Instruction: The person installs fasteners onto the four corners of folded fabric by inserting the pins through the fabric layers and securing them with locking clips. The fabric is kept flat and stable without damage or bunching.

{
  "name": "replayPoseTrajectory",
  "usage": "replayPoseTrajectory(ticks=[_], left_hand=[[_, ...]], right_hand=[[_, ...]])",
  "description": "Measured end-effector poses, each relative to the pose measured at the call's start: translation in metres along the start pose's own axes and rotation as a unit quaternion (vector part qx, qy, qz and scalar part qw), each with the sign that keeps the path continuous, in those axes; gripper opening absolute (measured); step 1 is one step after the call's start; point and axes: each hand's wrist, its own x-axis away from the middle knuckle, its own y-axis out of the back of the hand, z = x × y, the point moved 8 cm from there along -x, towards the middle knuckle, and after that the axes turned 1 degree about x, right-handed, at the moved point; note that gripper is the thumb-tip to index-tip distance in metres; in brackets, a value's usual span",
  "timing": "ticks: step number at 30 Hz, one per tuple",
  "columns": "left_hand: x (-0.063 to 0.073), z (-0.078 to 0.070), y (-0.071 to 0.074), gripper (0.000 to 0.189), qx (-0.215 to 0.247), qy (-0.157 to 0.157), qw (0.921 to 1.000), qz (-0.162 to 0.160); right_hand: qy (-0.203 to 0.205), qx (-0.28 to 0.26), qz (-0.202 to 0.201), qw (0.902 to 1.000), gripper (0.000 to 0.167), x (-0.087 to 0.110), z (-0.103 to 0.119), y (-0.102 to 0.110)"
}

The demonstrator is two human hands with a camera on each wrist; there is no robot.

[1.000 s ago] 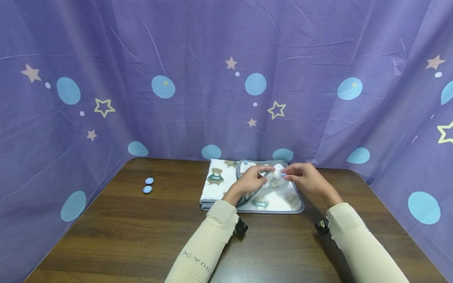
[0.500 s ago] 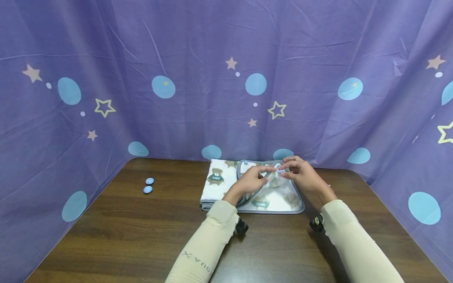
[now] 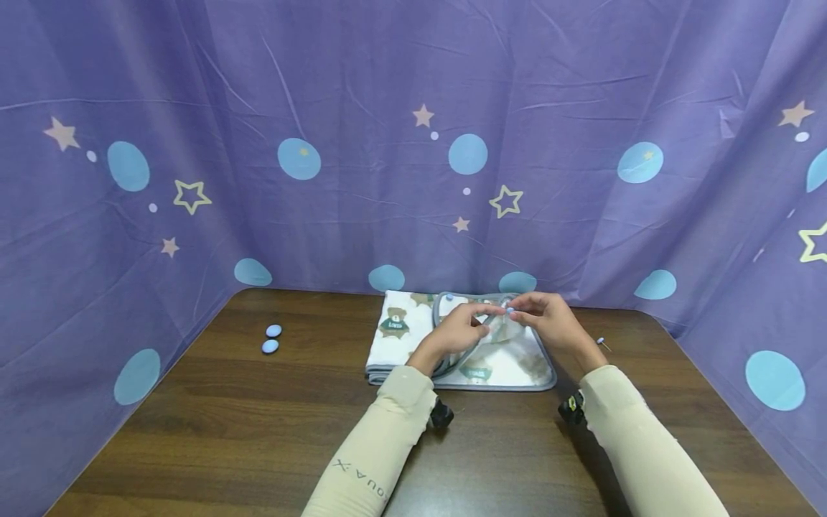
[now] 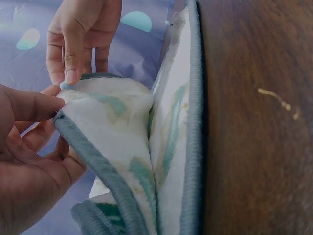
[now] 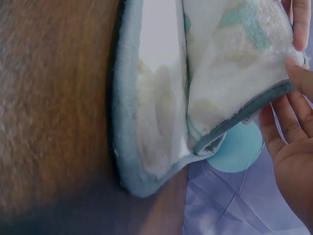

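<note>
A white blanket (image 3: 504, 366) with teddy bears and grey-blue edging lies folded at the back of the table. My left hand (image 3: 456, 333) pinches a raised layer of it; in the left wrist view the blanket's trimmed edge (image 4: 93, 154) runs down from those fingers. Close beside, my right hand (image 3: 549, 319) pinches a small round blue button-like piece (image 4: 67, 85) against the raised cloth, thumb on top in the left wrist view. In the right wrist view, the right hand's fingers (image 5: 288, 115) reach under the lifted edge. Another blue piece (image 3: 449, 296) sits on the blanket's far part.
Two blue round pieces (image 3: 272, 339) lie on the brown table (image 3: 291, 416) at the left. Right of the right hand lies a small blue-headed pin-like piece (image 3: 601, 341). A purple curtain (image 3: 362, 179) with stars and dots hangs behind the table.
My right hand has moved left with the blue piece, up to the left hand's fingertips. The pin-like piece at the right has come into sight. My left hand has stayed in place.
</note>
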Motion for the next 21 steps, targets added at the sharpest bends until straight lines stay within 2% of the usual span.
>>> replayPoseTrajectory(ticks=[6,14,21], left_hand=[[0.001,0.0,0.002,0.046,0.008,0.004,1.0,-0.004],[0.001,0.001,0.004,0.046,0.015,0.008,0.9998,-0.007],[0.0,0.001,0.003,0.045,0.016,0.0,0.9999,-0.001]], right_hand=[[0.007,0.009,-0.017,0.9998,0.018,-0.003,0.001,0.0],[0.004,-0.014,-0.035,0.9993,0.041,-0.004,-0.004,0.004],[-0.004,-0.009,-0.055,0.9984,0.032,0.001,-0.009,0.006]])
